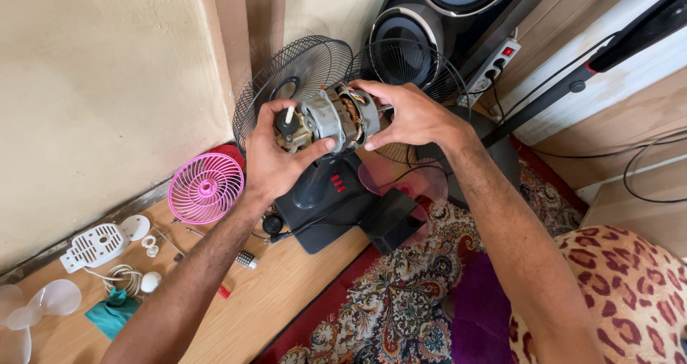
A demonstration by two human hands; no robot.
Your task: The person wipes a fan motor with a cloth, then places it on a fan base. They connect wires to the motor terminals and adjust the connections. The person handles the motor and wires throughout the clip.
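Both my hands hold a grey metal fan motor with copper windings and a white shaft at its left end. My left hand grips the motor's left end, with the thumb along the underside. From the right, my right hand closes around the winding end. The motor sits above a black fan stand with red buttons. Two black wire fan guards lean against the wall behind it.
A pink fan grille, a white motor cover, a coiled cord, small white parts, a screwdriver and a clear fan blade lie on the wooden floor at left. Black speakers and a power strip stand behind. A patterned rug lies at right.
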